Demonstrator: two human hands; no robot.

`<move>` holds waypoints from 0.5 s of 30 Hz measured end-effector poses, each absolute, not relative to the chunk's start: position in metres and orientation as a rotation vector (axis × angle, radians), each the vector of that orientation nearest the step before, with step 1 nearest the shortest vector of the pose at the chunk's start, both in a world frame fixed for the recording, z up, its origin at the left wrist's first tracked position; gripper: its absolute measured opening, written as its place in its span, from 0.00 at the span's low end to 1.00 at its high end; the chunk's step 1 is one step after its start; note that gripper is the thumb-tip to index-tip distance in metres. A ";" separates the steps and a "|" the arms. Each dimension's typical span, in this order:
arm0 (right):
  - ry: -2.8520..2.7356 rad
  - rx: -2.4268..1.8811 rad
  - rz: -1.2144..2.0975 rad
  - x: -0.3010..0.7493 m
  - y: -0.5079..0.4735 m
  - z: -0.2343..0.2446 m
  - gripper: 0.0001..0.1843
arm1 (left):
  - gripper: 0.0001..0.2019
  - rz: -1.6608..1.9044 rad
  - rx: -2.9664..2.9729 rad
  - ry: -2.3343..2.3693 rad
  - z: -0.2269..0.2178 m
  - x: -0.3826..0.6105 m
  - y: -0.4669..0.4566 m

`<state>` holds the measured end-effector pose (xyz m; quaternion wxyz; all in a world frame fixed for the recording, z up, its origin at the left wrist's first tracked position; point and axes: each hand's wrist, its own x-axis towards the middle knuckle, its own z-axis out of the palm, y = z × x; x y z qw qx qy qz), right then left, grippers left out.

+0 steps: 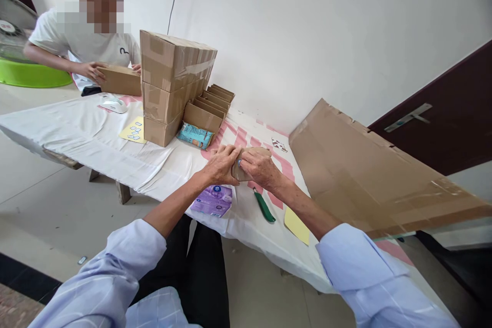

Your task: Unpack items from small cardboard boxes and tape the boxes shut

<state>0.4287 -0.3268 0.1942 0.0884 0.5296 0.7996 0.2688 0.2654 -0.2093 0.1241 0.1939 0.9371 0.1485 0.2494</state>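
My left hand (pixel 222 165) and my right hand (pixel 261 166) are both closed around a small brown cardboard box (pixel 239 170) resting on the white-covered table (pixel 77 130). A bit of blue shows between my fingers at the box's side. A purple tissue packet (pixel 213 201) lies just below my left wrist. A green-handled cutter (pixel 263 205) lies below my right wrist, beside a yellow sheet (pixel 296 225).
A stack of taped cardboard boxes (pixel 172 84) stands at the table's middle, with a row of small open boxes (pixel 209 105) and a teal packet (pixel 195 136) beside it. A big flat cardboard sheet (pixel 369 174) leans at right. Another person (pixel 82 43) holds a box (pixel 120 80) at far left.
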 end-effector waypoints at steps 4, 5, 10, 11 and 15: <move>2.433 1.600 0.811 0.428 -0.326 0.190 0.16 | 0.64 0.708 2.630 0.405 0.122 0.266 -0.207; 2.456 1.613 0.819 0.428 -0.325 0.189 0.16 | 0.63 0.714 2.630 0.403 0.121 0.266 -0.207; 2.623 1.970 0.719 0.430 -0.327 0.189 0.12 | 0.62 0.715 2.634 0.420 0.123 0.265 -0.208; 2.678 2.096 0.626 0.430 -0.329 0.191 0.12 | 0.62 0.706 2.637 0.423 0.124 0.264 -0.208; 2.771 2.721 0.020 0.428 -0.344 0.201 0.12 | 0.61 0.687 2.640 0.417 0.127 0.258 -0.207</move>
